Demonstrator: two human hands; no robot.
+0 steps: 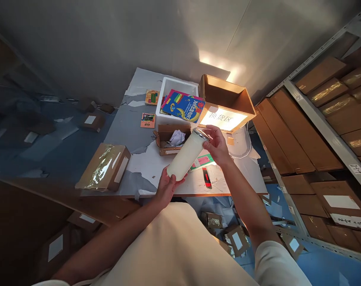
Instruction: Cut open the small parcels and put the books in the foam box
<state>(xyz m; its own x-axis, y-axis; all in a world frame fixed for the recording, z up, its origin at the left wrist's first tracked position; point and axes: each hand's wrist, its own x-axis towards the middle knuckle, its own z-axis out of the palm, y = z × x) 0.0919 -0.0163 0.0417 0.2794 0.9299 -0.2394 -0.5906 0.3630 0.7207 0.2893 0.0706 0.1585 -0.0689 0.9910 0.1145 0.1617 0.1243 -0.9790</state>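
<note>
A white tumbler (187,154) with a shiny silver lid is held tilted above the table (116,129). My left hand (168,186) wraps its lower end, fingers closed around the base. At the top, my right hand (217,145) grips the lid's edge between thumb and fingers. Just behind the tumbler sits an opened small cardboard box (164,139) with crumpled white paper (177,137) in it. Below my right hand lie a green and pink card (204,160), partly hidden by the tumbler, and a red and black box cutter (207,178).
A white foam box (165,119) carries colourful books (183,105). Beside it stands an open carton (250,104) with a handwritten sign. A taped parcel (104,167) rests at the table's left. Shelves of cartons (311,131) rise on the right; parcels (237,240) litter the floor.
</note>
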